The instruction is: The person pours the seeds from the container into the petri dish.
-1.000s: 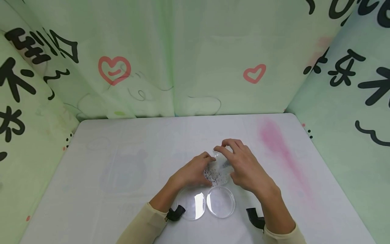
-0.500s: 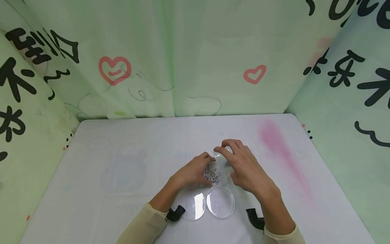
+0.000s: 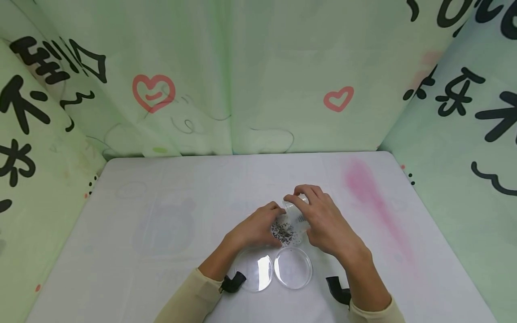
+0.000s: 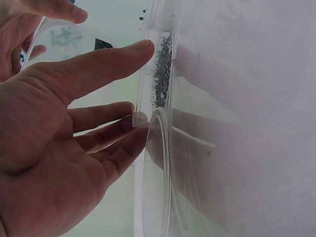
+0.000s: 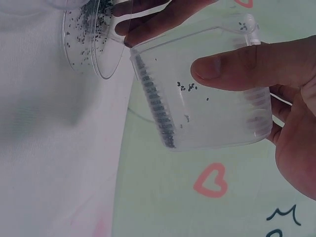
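Note:
My left hand [image 3: 256, 229] holds a round clear petri dish on the table by its rim, thumb on one side and fingers on the other. Small dark seeds [image 3: 284, 234] are scattered in that dish and look piled in the left wrist view. My right hand [image 3: 329, 226] grips a clear plastic box [image 5: 212, 116], tilted over the dish. Inside the box, more seeds line the lower end, and a few cling to its wall. In front of the hands lie two clear round dishes, the left one [image 3: 253, 271] near my left wrist and the right one [image 3: 293, 268] beside it.
The table has a white cover [image 3: 161, 251] with a pink stain [image 3: 371, 193] at the right. Green curtains [image 3: 258, 80] with drawn hearts and black writing stand behind it and at both sides. Black wrist mounts [image 3: 233, 282] hang close to the near dishes.
More dark seeds have gathered in the petri dish, and their patch looks denser. The box has tipped slightly. Both hands stay almost in place.

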The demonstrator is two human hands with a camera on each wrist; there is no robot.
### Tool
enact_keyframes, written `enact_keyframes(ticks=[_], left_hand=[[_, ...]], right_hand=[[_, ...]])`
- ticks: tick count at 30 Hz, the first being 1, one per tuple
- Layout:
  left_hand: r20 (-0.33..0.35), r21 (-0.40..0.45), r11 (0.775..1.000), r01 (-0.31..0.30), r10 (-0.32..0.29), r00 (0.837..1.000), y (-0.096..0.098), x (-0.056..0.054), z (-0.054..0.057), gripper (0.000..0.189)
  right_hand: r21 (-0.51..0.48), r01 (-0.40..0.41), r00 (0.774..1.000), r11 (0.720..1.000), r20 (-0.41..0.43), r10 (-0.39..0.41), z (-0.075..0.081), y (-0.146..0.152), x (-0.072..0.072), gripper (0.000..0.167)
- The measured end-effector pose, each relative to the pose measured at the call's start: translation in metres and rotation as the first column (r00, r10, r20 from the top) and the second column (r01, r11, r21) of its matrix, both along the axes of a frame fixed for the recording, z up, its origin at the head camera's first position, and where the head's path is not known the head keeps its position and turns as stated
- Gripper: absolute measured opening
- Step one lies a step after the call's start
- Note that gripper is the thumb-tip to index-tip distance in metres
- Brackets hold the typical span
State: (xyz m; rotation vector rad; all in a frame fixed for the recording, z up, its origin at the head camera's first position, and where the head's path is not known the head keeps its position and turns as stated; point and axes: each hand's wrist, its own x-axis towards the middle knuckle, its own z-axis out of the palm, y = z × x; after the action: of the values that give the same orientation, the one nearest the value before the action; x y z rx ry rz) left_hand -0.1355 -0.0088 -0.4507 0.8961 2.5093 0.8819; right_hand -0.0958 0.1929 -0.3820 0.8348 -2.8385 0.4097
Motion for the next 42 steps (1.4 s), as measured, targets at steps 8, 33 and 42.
enact_keyframes(ticks=[8, 33, 42], left_hand=[[0.002, 0.003, 1.0, -0.005, 0.005, 1.0, 0.0, -0.001, 0.0, 0.081], [0.02, 0.006, 1.0, 0.004, -0.004, 1.0, 0.0, 0.0, 0.001, 0.083], [0.028, 0.015, 1.0, -0.008, 0.007, 1.0, 0.0, 0.0, 0.001, 0.084]], right_hand=[[0.0, 0.005, 1.0, 1.0, -0.002, -0.005, 0.001, 0.0, 0.0, 0.087], [-0.062, 0.053, 0.996, 0.997, 0.079, -0.048, 0.0, 0.012, -0.006, 0.085], [-0.203, 0.089, 0.991, 0.975, 0.117, -0.066, -0.005, 0.03, -0.017, 0.087]])
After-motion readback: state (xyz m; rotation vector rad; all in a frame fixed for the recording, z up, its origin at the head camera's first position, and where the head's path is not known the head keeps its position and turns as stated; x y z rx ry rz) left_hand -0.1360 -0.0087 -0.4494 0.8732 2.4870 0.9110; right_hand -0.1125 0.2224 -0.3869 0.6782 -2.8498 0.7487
